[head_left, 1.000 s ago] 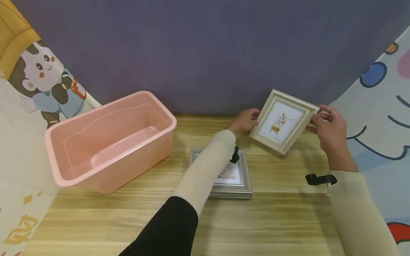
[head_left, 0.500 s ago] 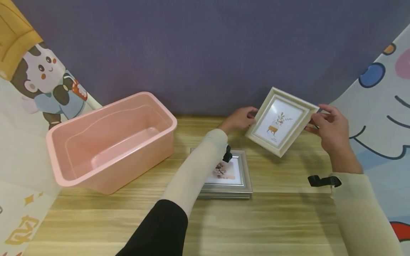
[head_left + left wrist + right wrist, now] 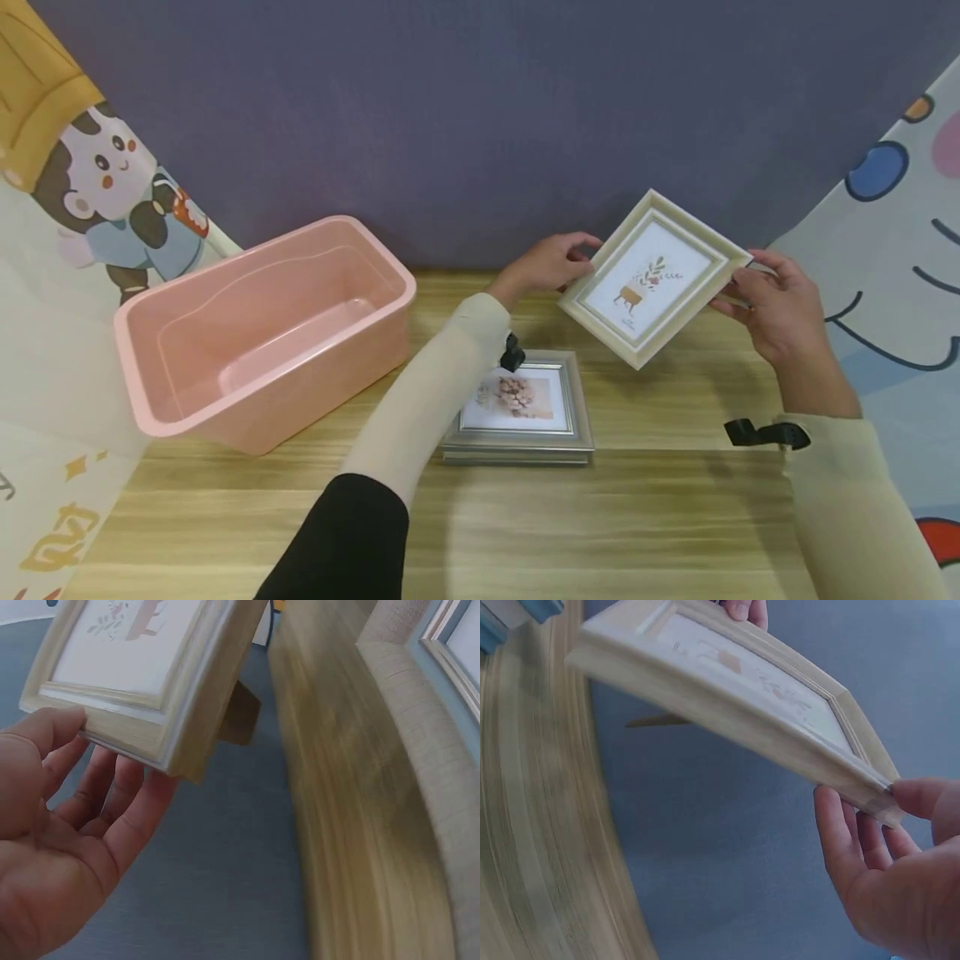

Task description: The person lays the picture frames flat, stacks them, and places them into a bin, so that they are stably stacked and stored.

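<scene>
A cream picture frame (image 3: 652, 279) with a potted-plant print is held tilted above the table by both hands. My left hand (image 3: 551, 265) grips its left edge; in the left wrist view the thumb lies on the front and the fingers are behind. At the upper right corner, my right hand (image 3: 783, 312) pinches the frame between thumb and fingers. A stand leg (image 3: 241, 714) juts from the frame's back. Below the left forearm lies a silver picture frame (image 3: 517, 404) with a flower print, stacked on another frame (image 3: 517, 457) and partly covered by the sleeve.
A pink plastic bin (image 3: 337, 367) stands on the wooden table (image 3: 600, 525) at the left, its inside bare. A dark blue-grey panel (image 3: 480, 125) rises behind the table. Cartoon-printed panels (image 3: 900, 275) flank it on both sides.
Both hands have lifted the cream frame slightly and moved it a little left, turning it clockwise. The left forearm has shifted left, uncovering more of the silver frame.
</scene>
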The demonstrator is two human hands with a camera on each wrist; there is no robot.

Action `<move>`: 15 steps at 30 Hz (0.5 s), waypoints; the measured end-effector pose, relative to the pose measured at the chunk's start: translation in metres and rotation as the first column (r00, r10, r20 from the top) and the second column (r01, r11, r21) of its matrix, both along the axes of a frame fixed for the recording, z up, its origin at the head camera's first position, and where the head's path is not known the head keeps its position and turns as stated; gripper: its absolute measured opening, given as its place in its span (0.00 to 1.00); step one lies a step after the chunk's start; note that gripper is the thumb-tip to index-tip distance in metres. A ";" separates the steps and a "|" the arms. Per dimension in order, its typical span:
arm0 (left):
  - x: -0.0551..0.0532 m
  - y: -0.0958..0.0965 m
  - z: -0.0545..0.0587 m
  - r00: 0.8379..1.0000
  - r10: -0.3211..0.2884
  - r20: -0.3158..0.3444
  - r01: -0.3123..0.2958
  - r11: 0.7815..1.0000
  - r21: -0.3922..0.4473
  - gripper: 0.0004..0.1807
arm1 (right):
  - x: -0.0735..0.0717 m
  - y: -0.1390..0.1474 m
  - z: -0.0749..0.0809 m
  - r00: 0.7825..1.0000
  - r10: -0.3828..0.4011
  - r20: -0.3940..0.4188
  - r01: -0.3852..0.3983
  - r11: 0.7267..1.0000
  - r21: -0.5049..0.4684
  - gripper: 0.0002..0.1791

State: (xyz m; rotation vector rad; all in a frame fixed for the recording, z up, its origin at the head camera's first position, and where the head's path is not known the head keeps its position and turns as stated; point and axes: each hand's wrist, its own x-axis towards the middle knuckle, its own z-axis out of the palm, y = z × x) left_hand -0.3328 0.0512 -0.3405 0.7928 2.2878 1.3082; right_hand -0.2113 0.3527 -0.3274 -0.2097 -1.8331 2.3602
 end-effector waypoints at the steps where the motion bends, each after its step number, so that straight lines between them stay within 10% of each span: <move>1: 0.001 -0.002 0.002 1.000 0.000 -0.005 0.000 1.000 -0.005 0.26 | 0.001 0.000 0.000 1.000 0.007 -0.005 -0.007 1.000 -0.012 0.20; 15: 0.013 -0.025 0.025 0.999 0.002 -0.032 -0.004 0.999 -0.047 0.23 | 0.008 -0.002 -0.005 0.987 0.149 -0.054 -0.157 0.959 -0.235 0.06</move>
